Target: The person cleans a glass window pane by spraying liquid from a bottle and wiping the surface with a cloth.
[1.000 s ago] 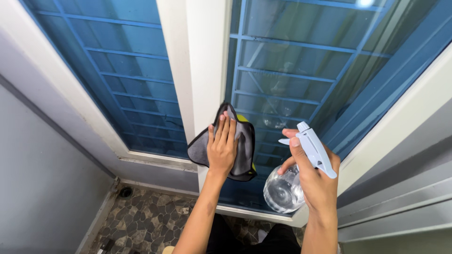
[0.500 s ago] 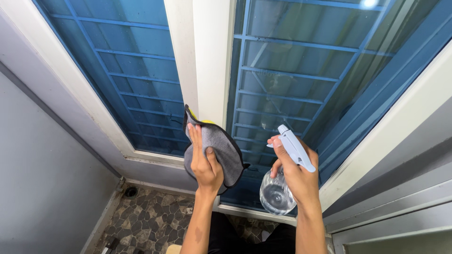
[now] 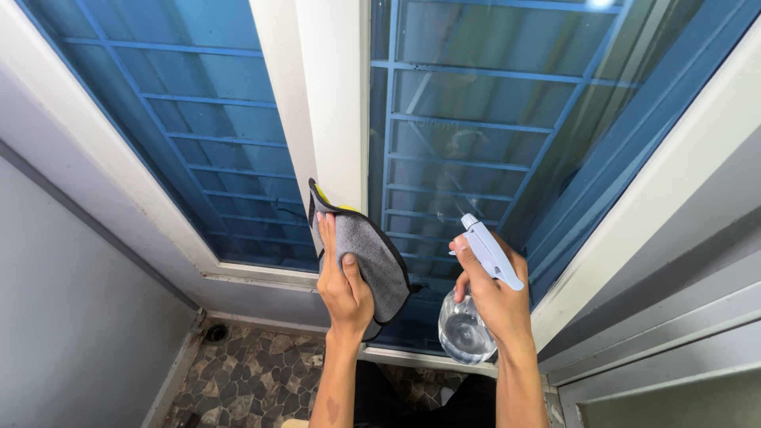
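Blue-barred window (image 3: 476, 103) with white frame (image 3: 329, 119) ahead. Left hand (image 3: 342, 285) presses grey cloth (image 3: 366, 254) against frame, fingers closed on it. Right hand (image 3: 495, 297) to its right, fingers wrapped round clear spray bottle (image 3: 468, 329).

Both bare forearms reach up from the bottom edge, side by side and near each other. The left hand (image 3: 342, 285) is raised with its back to the camera, fingers pointing up and thumb closed in a pinching grip. The right hand (image 3: 493, 295) sits just beside it, curled tight, index finger hooked forward.
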